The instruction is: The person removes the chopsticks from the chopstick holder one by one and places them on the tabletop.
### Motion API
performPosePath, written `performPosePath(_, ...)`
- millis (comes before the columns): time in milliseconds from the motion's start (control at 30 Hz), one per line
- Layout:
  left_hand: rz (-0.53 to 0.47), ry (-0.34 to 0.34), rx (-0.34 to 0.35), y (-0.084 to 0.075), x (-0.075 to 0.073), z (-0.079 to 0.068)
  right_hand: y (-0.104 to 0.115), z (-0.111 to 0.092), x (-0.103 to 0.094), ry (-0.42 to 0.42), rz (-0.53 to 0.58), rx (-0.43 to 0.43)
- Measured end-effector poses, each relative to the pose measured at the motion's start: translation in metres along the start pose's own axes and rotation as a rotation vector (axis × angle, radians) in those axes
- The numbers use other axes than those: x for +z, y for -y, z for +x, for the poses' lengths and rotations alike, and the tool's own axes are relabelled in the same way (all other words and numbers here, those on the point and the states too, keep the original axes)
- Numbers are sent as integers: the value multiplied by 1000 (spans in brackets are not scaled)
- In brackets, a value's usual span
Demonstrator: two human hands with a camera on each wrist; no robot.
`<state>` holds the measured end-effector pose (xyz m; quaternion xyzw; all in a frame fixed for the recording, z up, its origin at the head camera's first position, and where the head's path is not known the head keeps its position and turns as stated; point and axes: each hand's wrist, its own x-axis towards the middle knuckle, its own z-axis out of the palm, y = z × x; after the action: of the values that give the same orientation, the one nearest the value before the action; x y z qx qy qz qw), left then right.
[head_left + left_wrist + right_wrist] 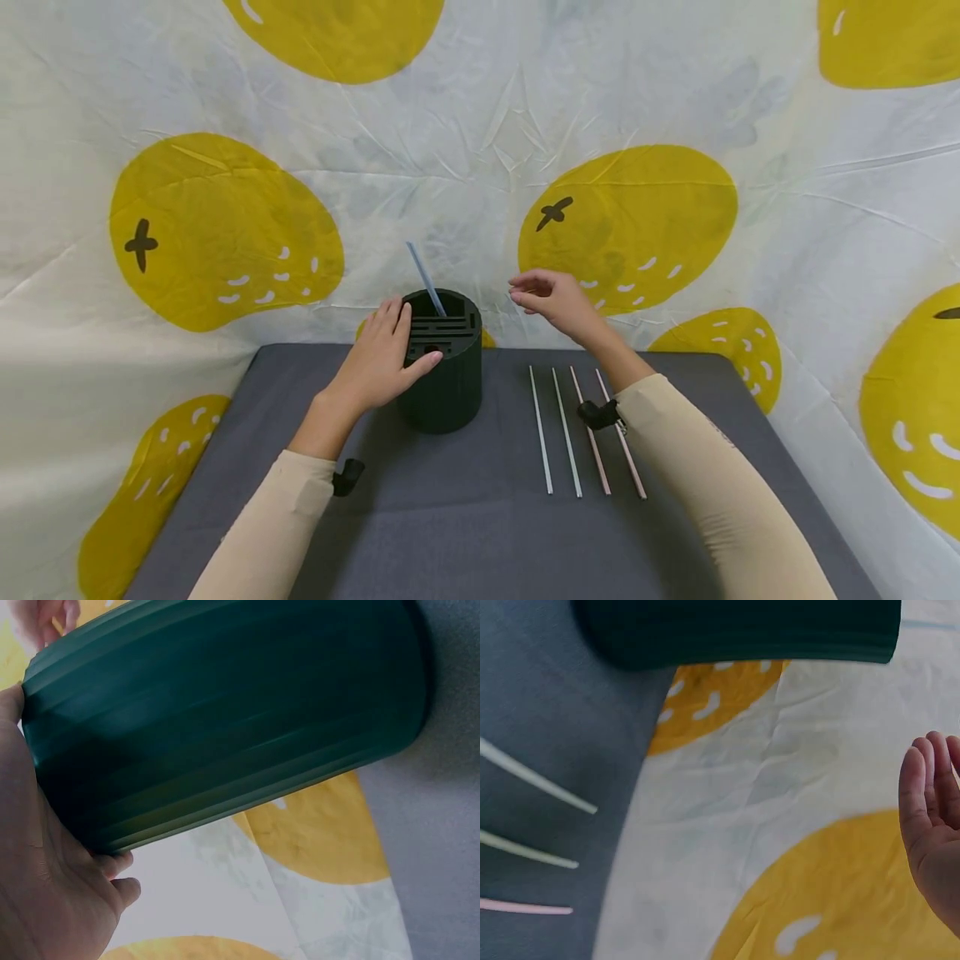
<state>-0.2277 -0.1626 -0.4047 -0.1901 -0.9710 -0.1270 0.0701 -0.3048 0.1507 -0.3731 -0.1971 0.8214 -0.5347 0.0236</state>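
One steadying left hand point(377, 357) grips the holder point(448, 396) at nine o'clock, best held motionless; the right hand point(555, 302) hovers empty-fingered, two o'clock.

Head cam: set high, facing fwd & down, widest view, incl. table point(450, 533) & backdrop point(435, 125). L wrist cam: v. close beside green pot point(225, 727), backdrop beyond; R wrist cam: farther from pot, facing backdrop, rolled opp. way. All 3 share pot; head & R wrist also share sticks point(529, 851).
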Motion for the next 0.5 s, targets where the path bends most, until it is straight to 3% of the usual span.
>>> performPosePath(333,-5,-1,-11,0,1,1,30,41,39,105,-73,-77)
performPosePath(500,-3,-3,-6,-1,1,0,40,52,56,129,-170,-112)
